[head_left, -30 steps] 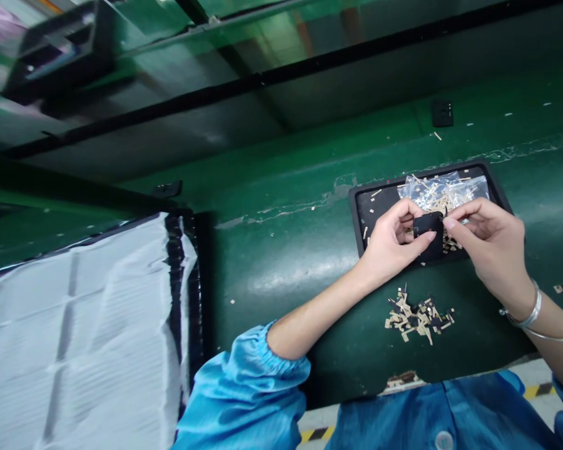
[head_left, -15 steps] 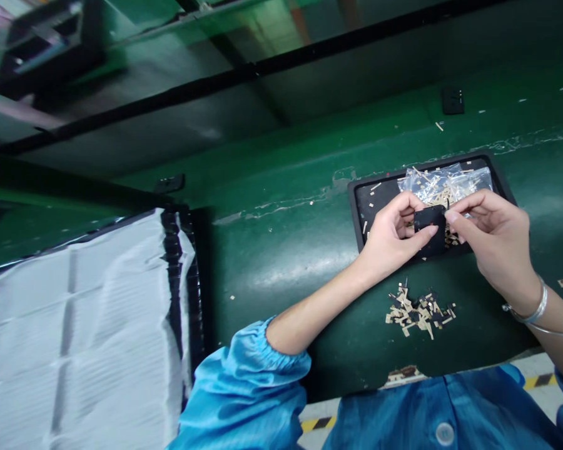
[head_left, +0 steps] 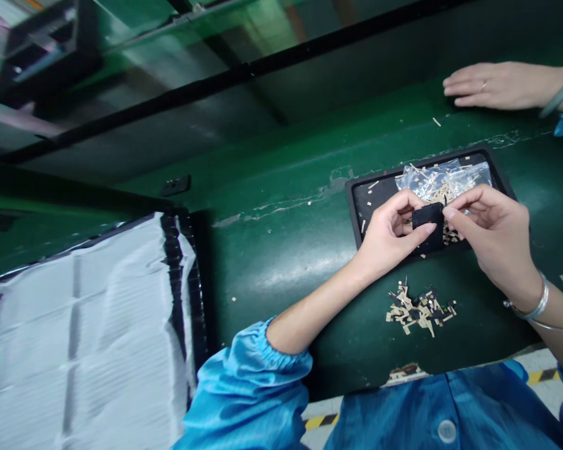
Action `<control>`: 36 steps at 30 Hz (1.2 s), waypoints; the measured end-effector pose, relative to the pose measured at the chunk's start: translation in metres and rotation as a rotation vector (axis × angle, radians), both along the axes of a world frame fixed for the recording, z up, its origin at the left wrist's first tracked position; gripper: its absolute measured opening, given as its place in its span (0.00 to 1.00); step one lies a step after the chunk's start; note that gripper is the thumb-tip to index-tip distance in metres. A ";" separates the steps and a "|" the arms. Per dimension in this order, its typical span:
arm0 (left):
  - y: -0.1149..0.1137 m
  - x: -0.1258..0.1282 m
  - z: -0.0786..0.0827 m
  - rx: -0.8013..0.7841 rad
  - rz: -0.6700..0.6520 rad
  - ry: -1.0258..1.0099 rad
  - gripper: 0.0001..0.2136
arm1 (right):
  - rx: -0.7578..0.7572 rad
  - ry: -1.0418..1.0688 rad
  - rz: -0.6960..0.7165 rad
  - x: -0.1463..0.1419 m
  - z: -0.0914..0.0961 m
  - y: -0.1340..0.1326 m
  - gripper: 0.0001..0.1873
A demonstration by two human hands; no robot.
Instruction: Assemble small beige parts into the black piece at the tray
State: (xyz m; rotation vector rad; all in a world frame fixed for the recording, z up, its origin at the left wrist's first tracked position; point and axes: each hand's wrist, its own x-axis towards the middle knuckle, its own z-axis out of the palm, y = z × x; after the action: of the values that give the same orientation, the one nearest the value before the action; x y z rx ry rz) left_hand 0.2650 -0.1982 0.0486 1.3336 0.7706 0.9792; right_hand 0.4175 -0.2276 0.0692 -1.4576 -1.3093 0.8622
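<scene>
My left hand (head_left: 388, 236) grips a small black square part (head_left: 428, 216) between thumb and fingers, over a shallow black tray (head_left: 360, 199) on the green table. My right hand (head_left: 492, 232) is pinched at the part's right edge, fingers curled; whatever sits between its fingertips is too small to make out. A clear plastic bag (head_left: 443, 180) of small tan pieces lies in the tray behind both hands.
A heap of tan and black scraps (head_left: 420, 309) lies on the green table (head_left: 281, 250) near its front edge. A stack of black trays under white sheeting (head_left: 89, 337) fills the left. Another person's hand (head_left: 492, 84) rests flat at the far right.
Another person's hand has come in at the top right, over the spot where a small black part lay. My own hands and the black part have barely moved.
</scene>
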 end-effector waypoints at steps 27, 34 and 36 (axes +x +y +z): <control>0.003 -0.002 -0.003 -0.305 -0.171 -0.202 0.18 | -0.148 0.410 0.262 0.012 -0.001 0.007 0.10; -0.003 0.004 -0.002 0.038 0.056 0.021 0.25 | -0.002 0.354 0.200 0.013 -0.006 0.002 0.05; -0.006 0.006 -0.005 0.165 0.109 0.083 0.27 | 0.029 0.313 0.182 0.013 -0.008 0.002 0.04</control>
State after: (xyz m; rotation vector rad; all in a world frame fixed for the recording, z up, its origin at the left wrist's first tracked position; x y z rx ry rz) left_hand 0.2713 -0.2040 0.0440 1.4951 0.8469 1.0978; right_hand 0.4306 -0.2260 0.0610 -1.1379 -1.2220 1.1360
